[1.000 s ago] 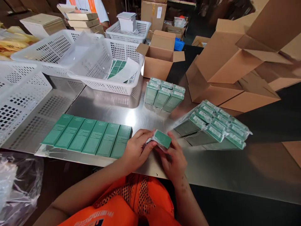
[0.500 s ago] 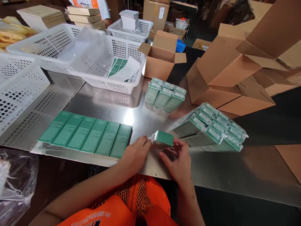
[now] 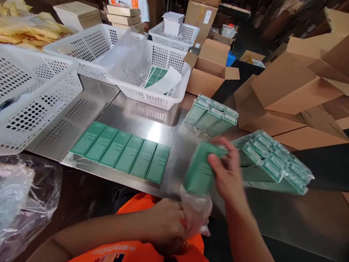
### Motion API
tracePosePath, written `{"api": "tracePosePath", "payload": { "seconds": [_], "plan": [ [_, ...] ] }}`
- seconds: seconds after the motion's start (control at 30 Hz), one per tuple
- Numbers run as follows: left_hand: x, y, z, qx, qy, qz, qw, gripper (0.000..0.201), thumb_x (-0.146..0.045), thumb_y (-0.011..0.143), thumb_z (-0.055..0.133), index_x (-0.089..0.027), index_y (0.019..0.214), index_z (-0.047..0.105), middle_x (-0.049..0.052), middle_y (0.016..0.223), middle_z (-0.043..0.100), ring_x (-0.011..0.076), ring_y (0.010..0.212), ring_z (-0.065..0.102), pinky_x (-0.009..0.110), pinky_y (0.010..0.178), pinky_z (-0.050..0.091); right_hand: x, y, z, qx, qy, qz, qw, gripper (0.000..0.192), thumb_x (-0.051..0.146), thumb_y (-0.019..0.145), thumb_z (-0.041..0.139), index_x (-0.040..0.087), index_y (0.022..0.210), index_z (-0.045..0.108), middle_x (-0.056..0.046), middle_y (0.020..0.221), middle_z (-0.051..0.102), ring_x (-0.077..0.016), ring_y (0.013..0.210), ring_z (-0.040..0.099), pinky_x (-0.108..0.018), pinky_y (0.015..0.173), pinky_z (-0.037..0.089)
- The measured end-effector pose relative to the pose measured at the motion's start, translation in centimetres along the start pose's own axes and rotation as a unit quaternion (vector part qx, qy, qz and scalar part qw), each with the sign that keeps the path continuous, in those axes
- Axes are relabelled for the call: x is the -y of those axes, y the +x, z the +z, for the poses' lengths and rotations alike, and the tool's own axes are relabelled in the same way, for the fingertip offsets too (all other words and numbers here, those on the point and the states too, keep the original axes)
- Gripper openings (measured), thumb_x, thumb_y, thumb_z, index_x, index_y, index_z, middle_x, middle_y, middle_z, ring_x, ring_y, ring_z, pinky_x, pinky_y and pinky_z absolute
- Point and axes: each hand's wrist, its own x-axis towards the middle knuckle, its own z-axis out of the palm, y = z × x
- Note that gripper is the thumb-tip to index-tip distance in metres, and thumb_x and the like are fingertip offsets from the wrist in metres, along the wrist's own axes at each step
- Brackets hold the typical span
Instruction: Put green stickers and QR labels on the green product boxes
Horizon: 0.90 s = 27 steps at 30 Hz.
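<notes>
My right hand (image 3: 227, 174) grips a green box (image 3: 200, 171) and holds it tilted above the steel table's near edge. A clear plastic wrap (image 3: 195, 211) hangs off the box's lower end, and my left hand (image 3: 169, 222) pinches that wrap close to my body. Several unwrapped green boxes (image 3: 121, 151) lie flat in a row to the left. A wrapped pack of green boxes (image 3: 268, 163) lies just right of my right hand, and a smaller wrapped pack (image 3: 211, 114) stands farther back.
White perforated baskets (image 3: 24, 98) line the left and back; one basket (image 3: 174, 96) holds label sheets. Open cardboard boxes (image 3: 286, 87) are stacked at the right. A clear plastic bag (image 3: 24, 196) hangs off the table's left front. Another person's torso (image 3: 133, 5) is at the back.
The box was held low on the table in both hands; now my right hand has lifted it while my left hand has drawn the plastic wrap down toward my body.
</notes>
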Motion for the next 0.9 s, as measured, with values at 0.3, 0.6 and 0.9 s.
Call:
{"api": "tracePosePath", "payload": {
  "seconds": [0.3,0.6,0.9],
  "plan": [
    [1.0,-3.1,2.3,-0.107,-0.515,0.003,0.851,0.024,-0.014,0.06,0.068,-0.021,0.076,0.051,-0.008,0.058,0.045,0.0078,0.048,0.041,0.02,0.046,0.03,-4.3,-0.6,1.7,0.132,-0.3,-0.151,0.933,0.099,0.071,0.083,0.06,0.026,0.159,0.015,-0.017,0.162,0.022,-0.0367,0.15,0.023,-0.061,0.116,0.031],
    [1.2,-1.6,0.9,-0.05,-0.466,0.056,0.882,0.035,-0.041,0.074,0.069,-0.021,0.052,0.049,0.002,0.067,0.058,0.0165,0.064,0.054,0.029,0.064,0.046,-3.6,-2.8,3.6,0.256,-0.367,-0.167,0.879,0.122,0.06,0.067,0.083,0.029,0.16,0.01,-0.018,0.163,0.016,-0.0407,0.148,0.025,-0.062,0.115,0.032],
    [1.8,-2.0,1.1,-0.035,-0.566,0.035,0.823,0.01,-0.026,0.073,0.069,-0.019,0.075,0.062,-0.002,0.069,0.059,0.0107,0.054,0.053,0.021,0.052,0.043,-3.7,-3.5,5.2,0.242,-0.382,-0.186,0.873,0.122,0.065,0.067,0.08,0.026,0.16,0.011,-0.022,0.162,0.019,-0.0448,0.144,0.03,-0.066,0.11,0.036]
  ]
}}
